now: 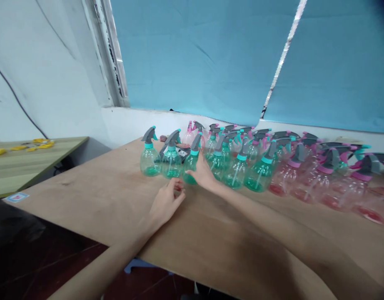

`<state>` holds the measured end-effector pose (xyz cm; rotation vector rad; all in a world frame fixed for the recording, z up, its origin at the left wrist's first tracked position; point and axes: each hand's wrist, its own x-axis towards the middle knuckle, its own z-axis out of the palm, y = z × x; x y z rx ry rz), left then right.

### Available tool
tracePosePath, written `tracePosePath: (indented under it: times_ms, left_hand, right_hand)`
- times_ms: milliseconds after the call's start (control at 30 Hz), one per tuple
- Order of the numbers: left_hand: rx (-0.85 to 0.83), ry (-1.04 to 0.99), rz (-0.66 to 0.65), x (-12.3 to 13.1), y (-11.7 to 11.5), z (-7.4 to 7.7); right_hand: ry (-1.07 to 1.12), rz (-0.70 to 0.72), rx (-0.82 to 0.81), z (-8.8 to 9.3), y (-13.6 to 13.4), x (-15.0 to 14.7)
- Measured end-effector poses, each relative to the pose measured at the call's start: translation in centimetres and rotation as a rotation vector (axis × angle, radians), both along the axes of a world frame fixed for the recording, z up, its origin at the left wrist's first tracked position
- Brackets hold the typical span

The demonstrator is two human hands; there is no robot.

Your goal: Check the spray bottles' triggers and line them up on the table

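My right hand [203, 171] is closed around a green spray bottle [188, 166] in the front row, its thumb across the front of the clear body and its fingers partly hidden behind. That bottle stands upright with a grey and turquoise trigger head. Low over the wooden table [117, 200], my left hand [167, 201] is loosely curled and holds nothing, with a gap between thumb and fingers. Just beyond it is another green spray bottle [171, 162]. One more green bottle [150, 160] stands at the left end of the row.
Rightward, the row continues with green bottles [237, 171] and pink bottles [327, 179], with more behind. A dark flat object [183, 153] lies behind the left bottles. Yellow pieces [43, 143] lie on a separate table [11, 175] at left. Blue sheeting [195, 58] covers the window.
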<state>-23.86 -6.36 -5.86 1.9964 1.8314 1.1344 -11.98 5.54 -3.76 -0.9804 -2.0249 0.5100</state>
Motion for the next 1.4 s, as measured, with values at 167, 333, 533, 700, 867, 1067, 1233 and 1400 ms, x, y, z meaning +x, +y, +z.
tracePosePath:
  times_ms: [167, 333, 533, 700, 867, 1067, 1233, 1400]
  left_hand:
    - [-0.005, -0.001, -0.002, -0.3, 0.4, -0.4]
    - [-0.018, 0.015, 0.014, -0.4, 0.5, -0.6]
    - [-0.035, 0.041, 0.013, -0.2, 0.5, -0.3]
    - [-0.051, 0.044, -0.02, -0.4, 0.5, -0.4]
    - [-0.052, 0.046, -0.021, -0.5, 0.6, -0.5]
    - [-0.05, 0.038, -0.001, -0.9, 1.0, -0.6]
    - [-0.047, 0.029, 0.023, -1.1, 1.2, -0.5]
    - [-0.053, 0.02, 0.022, -1.2, 1.1, -0.4]
  right_hand:
    - [-0.013, -0.037, -0.008, 0.0, 0.4, -0.4]
    - [-0.013, -0.056, 0.006, -0.2, 0.6, -0.8]
    - [-0.027, -0.056, 0.045, 0.0, -0.1, -0.8]
    - [-0.062, -0.007, 0.093, 0.5, -2.8, 0.9]
    - [-0.128, 0.073, 0.252, 0.5, -5.5, 5.4]
    - [-0.237, -0.069, 0.209, 0.0, -5.1, 11.5]
    - [-0.251, -0.217, 0.149, 0.3, -3.0, 13.0]
    - [-0.273, -0.263, 0.073, 0.9, -1.4, 11.3]
